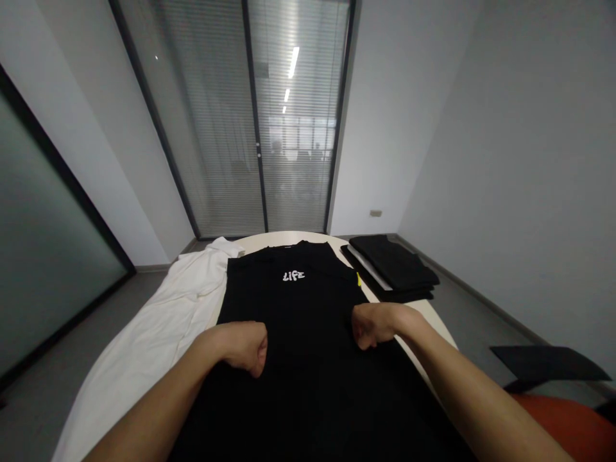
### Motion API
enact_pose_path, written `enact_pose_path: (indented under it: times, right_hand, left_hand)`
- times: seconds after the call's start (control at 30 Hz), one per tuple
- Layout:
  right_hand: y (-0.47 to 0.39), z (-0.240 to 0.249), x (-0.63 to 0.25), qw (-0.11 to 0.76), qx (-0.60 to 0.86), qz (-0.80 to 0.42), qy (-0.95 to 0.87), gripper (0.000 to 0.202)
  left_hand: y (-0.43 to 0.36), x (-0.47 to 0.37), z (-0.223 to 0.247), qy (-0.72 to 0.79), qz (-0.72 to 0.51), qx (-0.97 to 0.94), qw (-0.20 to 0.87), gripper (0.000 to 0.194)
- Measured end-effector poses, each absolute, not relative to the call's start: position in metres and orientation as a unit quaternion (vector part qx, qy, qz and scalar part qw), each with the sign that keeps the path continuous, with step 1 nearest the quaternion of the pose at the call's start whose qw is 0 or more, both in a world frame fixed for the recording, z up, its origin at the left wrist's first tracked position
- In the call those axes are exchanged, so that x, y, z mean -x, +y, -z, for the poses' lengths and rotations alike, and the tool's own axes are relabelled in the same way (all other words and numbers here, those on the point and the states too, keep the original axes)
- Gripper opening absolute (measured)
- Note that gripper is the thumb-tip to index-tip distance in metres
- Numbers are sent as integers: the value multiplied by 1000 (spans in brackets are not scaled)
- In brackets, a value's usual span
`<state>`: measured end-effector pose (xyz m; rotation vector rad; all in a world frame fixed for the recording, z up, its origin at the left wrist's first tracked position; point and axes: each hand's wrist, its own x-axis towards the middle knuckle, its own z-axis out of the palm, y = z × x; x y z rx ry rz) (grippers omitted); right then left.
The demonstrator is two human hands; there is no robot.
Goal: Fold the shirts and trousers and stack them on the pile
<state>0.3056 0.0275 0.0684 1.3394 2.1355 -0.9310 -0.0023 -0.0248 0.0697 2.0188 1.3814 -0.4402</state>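
A black T-shirt (pixel 308 308) lies spread out over the table, its collar at the far end. White lettering (pixel 293 276) is printed on it below the collar. My left hand (pixel 248 348) is closed on the shirt, a little in from its left side. On the other side, my right hand (pixel 373 325) is closed on the shirt near its right edge. The fingers of both hands are curled in, and the cloth inside them is mostly hidden. The near end of the shirt runs out of view at the bottom.
White cloth (pixel 158 321) lies along the table's left side. A stack of folded dark clothes (pixel 394 263) sits at the back right, with a small yellow thing (pixel 359 279) beside it. A red and black chair (pixel 563 417) stands at the lower right. Beyond the table (pixel 283 237) are glass partitions.
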Motion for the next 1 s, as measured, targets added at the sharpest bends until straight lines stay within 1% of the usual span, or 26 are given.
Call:
enact_pose_path:
  times: [0.1, 0.17, 0.23, 0.27, 0.3, 0.37, 0.43, 0.5, 0.53, 0.63, 0.73, 0.8, 0.9, 1.0]
  right_hand:
    - [22, -67, -309, 245, -467, 403, 748, 20]
    - [21, -70, -308, 256, -457, 413, 745, 24]
    - [23, -73, -305, 222, -455, 357, 785, 32]
    - [26, -73, -303, 183, -460, 303, 814, 34]
    - [29, -71, -302, 132, -467, 241, 840, 35]
    - [38, -63, -298, 27, -476, 131, 869, 39]
    - [46, -49, -294, -34, -485, 83, 870, 52]
    - [54, -32, -292, -35, -507, 102, 855, 67]
    - [57, -24, -291, -20, -522, 122, 844, 72]
    - [65, -6, -289, 13, -558, 151, 816, 78]
    - [71, -2, -289, 9, -564, 133, 815, 76]
    - [74, -6, -288, -7, -568, 101, 817, 69]
    - [82, -17, -286, -46, -590, -7, 806, 57]
    - [91, -25, -285, -23, -611, -81, 787, 43]
  left_hand:
    - [-29, 0, -70, 513, 201, -760, 346, 15]
    - [-28, -1, -68, 492, 208, -754, 383, 14]
    - [-24, -1, -66, 472, 169, -766, 402, 15]
    - [-21, -2, -64, 472, 127, -783, 385, 18]
    - [-17, -3, -61, 479, 74, -804, 346, 22]
    - [-10, -5, -53, 494, -32, -839, 226, 34]
    - [-3, -6, -40, 514, -76, -844, 135, 54]
    - [3, -4, -25, 550, -49, -825, 119, 74]
    - [6, -2, -17, 568, -29, -813, 126, 79]
    - [12, 5, -2, 582, 0, -800, 144, 84]
    - [17, 7, 3, 577, -10, -806, 133, 84]
    - [18, 7, 4, 579, -17, -806, 122, 84]
    - [15, 5, 4, 582, -10, -805, 117, 85]
    - [11, 2, 3, 583, -2, -804, 116, 86]
